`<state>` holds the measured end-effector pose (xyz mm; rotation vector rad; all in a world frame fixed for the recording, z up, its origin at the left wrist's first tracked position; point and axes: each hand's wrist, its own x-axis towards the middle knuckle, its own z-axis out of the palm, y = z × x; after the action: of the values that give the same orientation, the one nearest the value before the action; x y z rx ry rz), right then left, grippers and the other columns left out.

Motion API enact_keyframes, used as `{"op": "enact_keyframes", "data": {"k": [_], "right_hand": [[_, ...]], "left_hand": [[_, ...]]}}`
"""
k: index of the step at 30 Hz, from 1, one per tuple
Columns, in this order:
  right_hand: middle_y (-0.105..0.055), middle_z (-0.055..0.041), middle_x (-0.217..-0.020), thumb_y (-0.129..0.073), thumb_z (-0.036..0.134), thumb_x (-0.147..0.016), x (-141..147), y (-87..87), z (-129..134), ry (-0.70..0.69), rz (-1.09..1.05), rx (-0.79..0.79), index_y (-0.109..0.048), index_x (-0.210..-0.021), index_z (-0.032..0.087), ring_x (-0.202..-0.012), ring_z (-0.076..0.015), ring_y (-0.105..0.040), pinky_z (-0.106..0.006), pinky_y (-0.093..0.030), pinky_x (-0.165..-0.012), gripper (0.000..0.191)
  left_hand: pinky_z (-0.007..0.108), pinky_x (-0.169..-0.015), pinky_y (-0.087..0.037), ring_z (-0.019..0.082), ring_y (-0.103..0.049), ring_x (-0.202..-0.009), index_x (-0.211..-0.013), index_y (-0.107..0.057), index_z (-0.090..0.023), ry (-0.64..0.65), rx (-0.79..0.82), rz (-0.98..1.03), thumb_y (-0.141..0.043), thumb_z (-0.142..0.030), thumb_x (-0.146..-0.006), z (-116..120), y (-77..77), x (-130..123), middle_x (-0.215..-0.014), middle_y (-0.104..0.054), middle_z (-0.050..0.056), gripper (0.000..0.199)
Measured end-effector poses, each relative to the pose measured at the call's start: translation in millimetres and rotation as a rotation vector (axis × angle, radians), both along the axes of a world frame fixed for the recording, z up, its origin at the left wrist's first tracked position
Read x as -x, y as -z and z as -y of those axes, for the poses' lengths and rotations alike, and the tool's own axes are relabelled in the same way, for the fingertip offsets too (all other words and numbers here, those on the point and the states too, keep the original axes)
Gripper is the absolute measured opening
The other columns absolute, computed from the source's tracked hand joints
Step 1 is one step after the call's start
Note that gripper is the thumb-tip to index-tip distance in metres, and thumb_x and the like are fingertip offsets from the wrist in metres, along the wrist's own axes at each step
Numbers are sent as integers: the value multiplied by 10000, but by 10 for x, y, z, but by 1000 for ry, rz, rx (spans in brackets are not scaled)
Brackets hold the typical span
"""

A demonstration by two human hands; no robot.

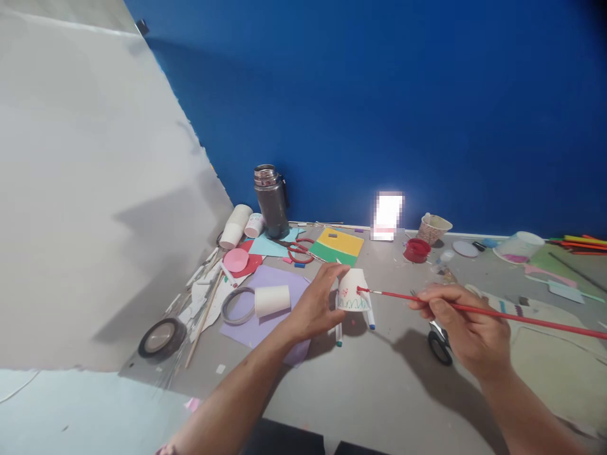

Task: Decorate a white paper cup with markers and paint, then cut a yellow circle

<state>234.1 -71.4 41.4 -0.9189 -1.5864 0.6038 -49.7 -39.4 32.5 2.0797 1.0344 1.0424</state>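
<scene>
A white paper cup (353,282), turned upside down, is gripped in my left hand (320,303) between thumb and fingers. Red marks and a wavy green line show on its side. My right hand (462,322) is closed around a long red paintbrush (526,318). The brush's red-coated tip touches the right part of the cup's side. Just behind the cup and below it lie two capped markers, one with a blue end (372,321) and one with a green end (338,336).
Left of my left hand, another white cup (272,301) lies on purple paper near tape rolls (162,338). Behind stand a dark thermos (272,202) and red scissors (301,251). A red paint pot (417,250) sits back right; black scissors (439,347) lie by my right hand.
</scene>
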Motion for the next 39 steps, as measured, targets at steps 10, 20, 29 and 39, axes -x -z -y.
{"op": "enact_keyframes", "data": {"k": [10,20,29,39], "right_hand": [[-791,-56,-822,-654,322,-1032,-27,-9,-17,6,-38,-16,-774,-1008,251,-642,-175,-686,-291,-604,-570,142],[-792,-54,-786,-673,328,-1015,-22,-25,-14,14,-122,-17,-780,-974,247,-635,-193,-697,-300,-580,-523,140],[-792,-65,-812,-716,364,-993,-12,-37,-15,40,-262,54,-790,-961,244,-681,-210,-718,-312,-549,-529,144],[-790,-50,-917,-730,468,-975,23,-136,-39,184,-62,-37,-809,-1052,293,-684,-188,-652,-327,-547,-626,207]], "left_hand": [[529,-1144,-480,337,-496,-1404,-1432,-491,-292,-22,43,31,-759,-85,-714,10,-17,9,-1458,-536,118,794],[504,-1103,-507,336,-495,-1408,-1421,-504,-283,-50,86,80,-748,-75,-694,22,-53,-7,-1469,-531,121,795],[526,-1130,-504,336,-480,-1436,-1441,-487,-289,-49,98,86,-744,-75,-706,11,-6,-5,-1511,-503,122,807],[490,-1115,-533,335,-490,-1432,-1458,-500,-320,66,199,295,-820,-134,-707,41,-63,-33,-1511,-458,118,837]]}}
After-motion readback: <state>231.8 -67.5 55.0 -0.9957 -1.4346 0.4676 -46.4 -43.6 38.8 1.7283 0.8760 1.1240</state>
